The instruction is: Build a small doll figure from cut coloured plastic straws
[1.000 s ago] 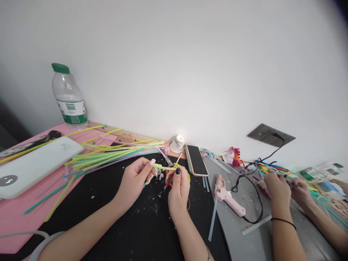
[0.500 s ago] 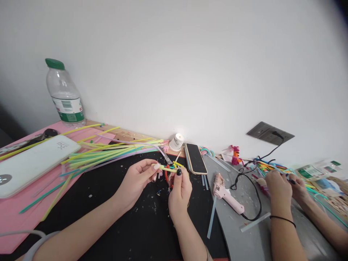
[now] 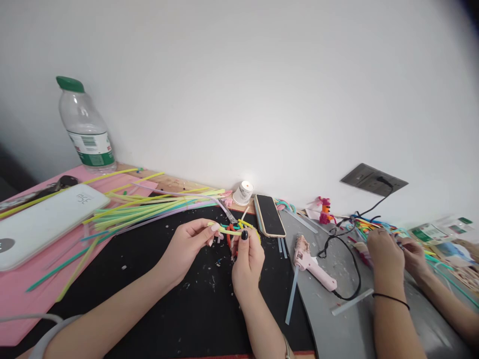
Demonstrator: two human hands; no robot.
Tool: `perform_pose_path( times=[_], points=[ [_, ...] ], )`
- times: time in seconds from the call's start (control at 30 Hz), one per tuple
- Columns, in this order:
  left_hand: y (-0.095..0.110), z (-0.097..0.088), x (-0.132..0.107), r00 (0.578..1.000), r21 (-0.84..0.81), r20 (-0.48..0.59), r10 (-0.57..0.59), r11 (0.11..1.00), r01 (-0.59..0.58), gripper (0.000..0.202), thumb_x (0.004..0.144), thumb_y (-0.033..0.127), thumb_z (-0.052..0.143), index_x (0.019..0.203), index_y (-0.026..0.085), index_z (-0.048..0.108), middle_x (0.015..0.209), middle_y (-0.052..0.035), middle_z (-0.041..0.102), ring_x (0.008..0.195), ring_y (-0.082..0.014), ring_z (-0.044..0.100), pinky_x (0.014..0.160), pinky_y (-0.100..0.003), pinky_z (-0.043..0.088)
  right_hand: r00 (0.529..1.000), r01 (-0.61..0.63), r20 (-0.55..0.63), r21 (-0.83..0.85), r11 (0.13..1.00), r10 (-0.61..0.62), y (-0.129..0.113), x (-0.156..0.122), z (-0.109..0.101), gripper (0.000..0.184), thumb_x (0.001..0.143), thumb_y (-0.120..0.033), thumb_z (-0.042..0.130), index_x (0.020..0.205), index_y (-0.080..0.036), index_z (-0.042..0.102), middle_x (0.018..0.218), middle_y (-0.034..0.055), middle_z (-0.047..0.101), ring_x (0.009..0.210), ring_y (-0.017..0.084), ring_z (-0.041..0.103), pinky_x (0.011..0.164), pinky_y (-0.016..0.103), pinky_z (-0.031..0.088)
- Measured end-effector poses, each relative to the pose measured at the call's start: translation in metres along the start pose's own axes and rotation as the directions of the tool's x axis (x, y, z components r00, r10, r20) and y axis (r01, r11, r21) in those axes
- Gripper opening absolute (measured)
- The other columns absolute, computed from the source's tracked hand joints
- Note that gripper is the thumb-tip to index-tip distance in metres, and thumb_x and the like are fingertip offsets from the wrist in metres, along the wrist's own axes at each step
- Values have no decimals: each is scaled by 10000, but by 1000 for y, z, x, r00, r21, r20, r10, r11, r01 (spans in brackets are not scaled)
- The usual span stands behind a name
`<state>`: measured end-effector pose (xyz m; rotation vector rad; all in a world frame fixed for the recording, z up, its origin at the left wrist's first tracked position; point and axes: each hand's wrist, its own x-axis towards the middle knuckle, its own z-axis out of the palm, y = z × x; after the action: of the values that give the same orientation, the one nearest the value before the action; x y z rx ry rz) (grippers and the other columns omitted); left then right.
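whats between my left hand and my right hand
In the head view, a yellow-green pipe cleaner spans from the left hand to the right hand, with something orange-red behind it.

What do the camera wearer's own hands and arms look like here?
No gloves. The left hand has a pale pinkish thumbnail; a light grey sleeve shows higher up. The right hand has a glossy black thumbnail and a thin pale band, type unclear.

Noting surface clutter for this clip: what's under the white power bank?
The pink sheet shows beside the white power bank, which seems to rest on it. Anything directly beneath is covered and cannot be seen.
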<state>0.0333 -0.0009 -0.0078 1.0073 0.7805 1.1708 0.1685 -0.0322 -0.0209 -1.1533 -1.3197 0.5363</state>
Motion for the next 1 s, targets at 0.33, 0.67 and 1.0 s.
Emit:
perform_pose_path(
  times=[0.33, 0.67, 1.0],
  points=[
    [9, -4, 3, 996, 266, 11, 92, 960, -92, 166, 800, 311, 665, 692, 192, 706, 633, 5, 616, 601, -128, 507, 596, -235, 388, 978, -56, 201, -35, 998, 62, -10, 20, -20, 345, 984, -375, 375, 701, -200, 468, 596, -34, 449, 538, 113, 419, 523, 243, 328],
    [0, -5, 4, 998, 30, -58, -30, 999, 31, 197, 781, 372, 715, 778, 177, 684, 611, 30, 540, 599, -94, 446, 567, -207, 362, 972, -48, 227, -34, 998, 55, -9, 16, -19, 338, 986, -381, 366, 720, -204, 477, 590, -34, 454, 519, 115, 414, 513, 244, 325],
    [4, 1, 3, 989, -324, -7, -151, 936, 141, 122, 701, 240, 797, 750, 156, 724, 701, 4, 608, 659, -80, 534, 640, -175, 476, 990, 65, 129, -102, 993, -52, -6, 8, -9, 345, 992, -346, 337, 715, -205, 488, 634, -15, 467, 578, 136, 448, 569, 265, 357]
  ],
)
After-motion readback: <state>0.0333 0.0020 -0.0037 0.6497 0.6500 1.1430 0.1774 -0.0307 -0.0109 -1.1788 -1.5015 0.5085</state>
